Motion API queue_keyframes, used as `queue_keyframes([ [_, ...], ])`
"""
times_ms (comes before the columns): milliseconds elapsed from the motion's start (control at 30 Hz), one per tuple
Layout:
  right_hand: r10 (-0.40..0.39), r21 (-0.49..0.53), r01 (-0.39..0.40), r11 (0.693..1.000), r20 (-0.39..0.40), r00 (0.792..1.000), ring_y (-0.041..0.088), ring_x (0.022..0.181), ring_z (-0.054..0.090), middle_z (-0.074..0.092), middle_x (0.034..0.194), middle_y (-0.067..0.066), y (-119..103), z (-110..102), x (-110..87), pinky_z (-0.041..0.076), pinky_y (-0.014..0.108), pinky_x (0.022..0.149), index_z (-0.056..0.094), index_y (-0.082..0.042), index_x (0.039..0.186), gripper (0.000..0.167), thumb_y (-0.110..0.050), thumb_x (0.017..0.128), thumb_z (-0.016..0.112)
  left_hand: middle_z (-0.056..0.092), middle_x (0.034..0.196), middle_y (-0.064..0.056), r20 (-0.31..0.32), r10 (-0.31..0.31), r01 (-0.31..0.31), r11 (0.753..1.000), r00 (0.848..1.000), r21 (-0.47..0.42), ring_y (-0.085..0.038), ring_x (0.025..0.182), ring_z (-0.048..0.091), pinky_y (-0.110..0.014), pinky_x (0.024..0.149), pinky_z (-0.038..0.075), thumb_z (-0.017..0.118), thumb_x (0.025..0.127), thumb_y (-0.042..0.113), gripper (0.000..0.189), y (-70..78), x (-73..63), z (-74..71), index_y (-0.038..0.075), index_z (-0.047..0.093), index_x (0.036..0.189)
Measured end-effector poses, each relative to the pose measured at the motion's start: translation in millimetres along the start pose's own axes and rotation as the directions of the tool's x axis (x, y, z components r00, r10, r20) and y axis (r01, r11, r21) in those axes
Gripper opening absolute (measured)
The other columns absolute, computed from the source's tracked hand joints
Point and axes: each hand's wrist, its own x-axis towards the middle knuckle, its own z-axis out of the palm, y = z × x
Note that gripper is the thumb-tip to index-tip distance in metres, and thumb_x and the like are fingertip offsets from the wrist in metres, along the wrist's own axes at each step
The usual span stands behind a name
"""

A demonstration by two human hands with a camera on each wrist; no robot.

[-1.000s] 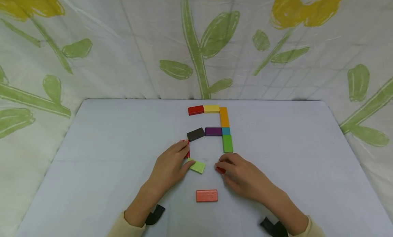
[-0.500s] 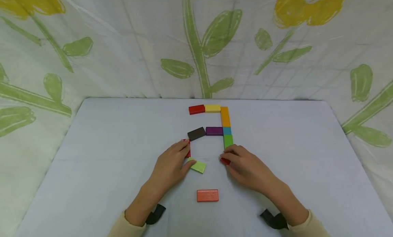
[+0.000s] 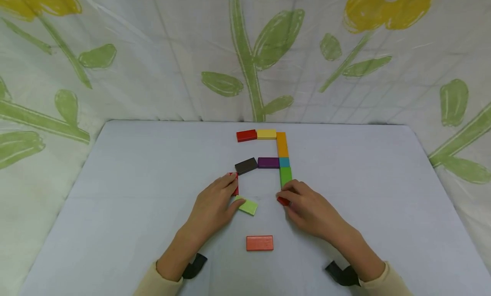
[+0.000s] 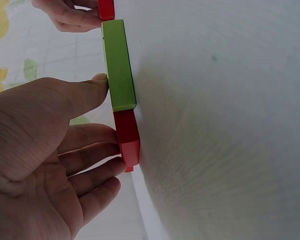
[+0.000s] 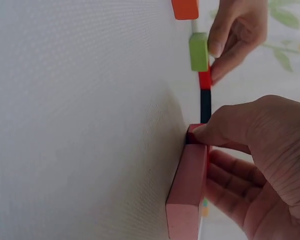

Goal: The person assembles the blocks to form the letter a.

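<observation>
On the white table, my left hand [image 3: 211, 208] rests its fingertips on a red block [image 4: 127, 132], and its thumb touches a light green block [image 4: 120, 65]. Those two blocks meet end to end in the left wrist view. My right hand [image 3: 312, 213] pinches a small red block [image 3: 283, 201] just below the near end of a green block [image 3: 285, 175]; the fingers hide part of both. A pinkish block [image 5: 185, 185] lies against the pinched one in the right wrist view.
Beyond the hands, a row holds red [image 3: 246, 135], yellow [image 3: 266, 134], orange [image 3: 282, 144], blue [image 3: 284, 162], purple [image 3: 268, 162] and black blocks [image 3: 246, 166]. Nearer the person lies a coral block [image 3: 259, 243]. A flowered cloth [image 3: 165, 53] hangs behind the table.
My right hand has moved a little away from the person and to the right, carrying the red block up to the green block's near end. The left hand has stayed in place.
</observation>
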Motion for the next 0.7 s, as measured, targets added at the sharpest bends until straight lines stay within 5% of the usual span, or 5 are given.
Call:
queue_keyframes([
  [700, 0.083, 0.014, -0.083, 0.996, -0.032, 0.996, 0.016, 0.105, 0.065, 0.068, 0.118, 0.005, -2.7, 2.0, -1.9, 0.065, 0.033, 0.085, 0.079, -0.012, 0.119, 0.034, -0.011, 0.086, 0.087, 0.061, 0.155, -0.012, 0.015, -0.006, 0.006, 1.000, 1.000, -0.001, -0.030, 0.146, 0.057, -0.046, 0.119, 0.050, 0.083, 0.092, 0.034, 0.063, -0.3, -0.1, -0.3, 0.002, 0.065, 0.143],
])
